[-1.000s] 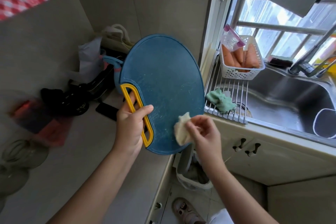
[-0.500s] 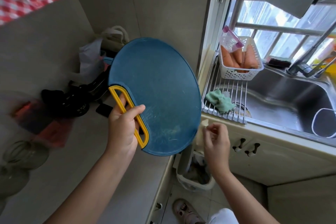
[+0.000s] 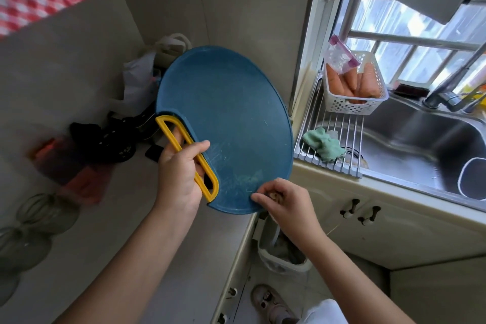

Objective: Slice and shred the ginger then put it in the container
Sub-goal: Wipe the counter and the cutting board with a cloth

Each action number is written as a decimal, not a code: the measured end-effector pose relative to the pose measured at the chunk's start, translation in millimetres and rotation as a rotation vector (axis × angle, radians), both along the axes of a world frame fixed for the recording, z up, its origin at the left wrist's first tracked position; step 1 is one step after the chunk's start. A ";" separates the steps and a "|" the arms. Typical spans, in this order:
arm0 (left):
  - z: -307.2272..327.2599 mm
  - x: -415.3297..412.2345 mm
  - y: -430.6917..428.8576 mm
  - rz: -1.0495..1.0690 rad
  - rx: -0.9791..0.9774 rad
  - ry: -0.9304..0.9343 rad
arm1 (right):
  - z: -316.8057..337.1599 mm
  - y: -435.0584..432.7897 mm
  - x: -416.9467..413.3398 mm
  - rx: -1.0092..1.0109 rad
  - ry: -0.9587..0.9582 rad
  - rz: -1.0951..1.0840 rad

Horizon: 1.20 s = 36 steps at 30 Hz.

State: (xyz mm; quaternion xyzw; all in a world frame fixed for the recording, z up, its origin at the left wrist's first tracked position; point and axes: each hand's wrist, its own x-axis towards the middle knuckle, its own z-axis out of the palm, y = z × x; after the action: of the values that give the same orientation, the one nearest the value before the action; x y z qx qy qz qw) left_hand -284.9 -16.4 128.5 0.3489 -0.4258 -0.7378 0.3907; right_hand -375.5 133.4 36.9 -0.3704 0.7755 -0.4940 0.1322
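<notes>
A white perforated basket [image 3: 349, 106] is holding carrots [image 3: 368, 81] and a clear zip bag [image 3: 338, 56] while resting on a wire rack [image 3: 349, 139] that is spanning the steel sink's [image 3: 410, 137] left end. A green cloth [image 3: 323, 143] is lying crumpled on the rack. A lined waste bin [image 3: 284, 265] is standing on the floor; a white plastic bag [image 3: 138, 79] is slumping in the counter's [image 3: 105, 231] far corner.

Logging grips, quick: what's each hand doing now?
Left hand: holding the yellow handle of the cutting board.
Right hand: fingers curled round a small pale wad.
</notes>
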 end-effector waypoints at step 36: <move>3.3 4.2 -3.5 0.002 -0.008 0.002 | 29.8 -1.4 -10.8 -0.167 -0.471 0.124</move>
State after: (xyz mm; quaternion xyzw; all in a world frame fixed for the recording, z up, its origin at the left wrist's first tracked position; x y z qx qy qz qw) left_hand -280.7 -19.8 131.8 0.3469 -0.4281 -0.7361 0.3931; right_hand -386.3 132.0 66.7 -0.3019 0.6555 -0.6199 0.3081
